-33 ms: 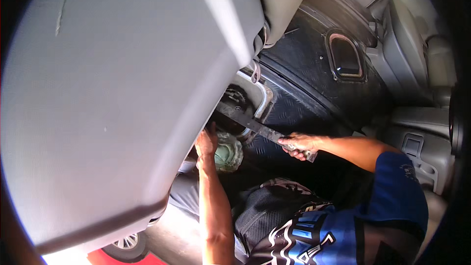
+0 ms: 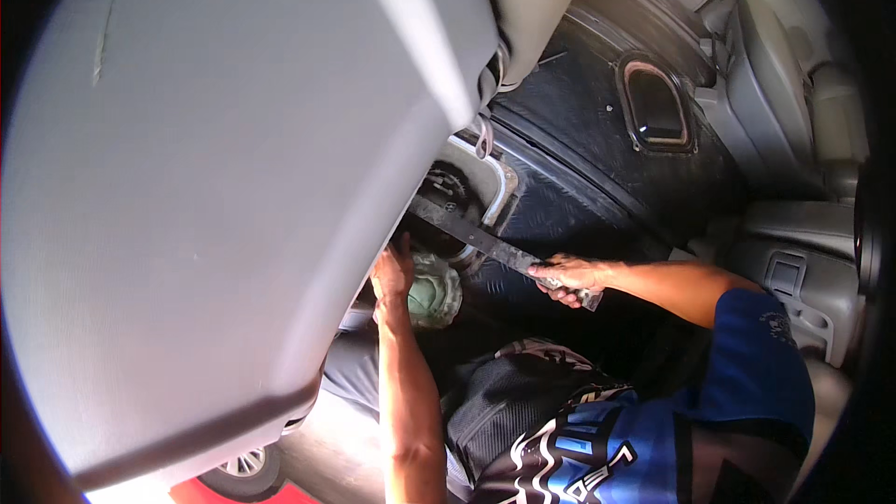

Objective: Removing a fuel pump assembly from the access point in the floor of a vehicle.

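My right hand (image 2: 565, 280) is closed round the near end of a long, dark, scuffed metal bar (image 2: 481, 238). The bar slants up-left over an opening in the floor with a pale rim (image 2: 511, 185) and disappears beside the grey seat (image 2: 205, 187). My left hand (image 2: 392, 271) reaches in at the seat's lower edge, below the bar's far end, with its fingers mostly hidden in shadow. Just right of that hand lies a pale green, crumpled piece of material (image 2: 432, 294). A dark round fitting (image 2: 446, 187) shows inside the opening.
Dark textured flooring (image 2: 551, 131) holds a second rimmed opening (image 2: 653, 107) farther right. Grey seats (image 2: 765, 93) and a grey moulded console (image 2: 798, 224) line the right side. A pale strap loop (image 2: 483, 138) hangs from the seat. A car wheel (image 2: 245, 469) shows outside at the lower left.
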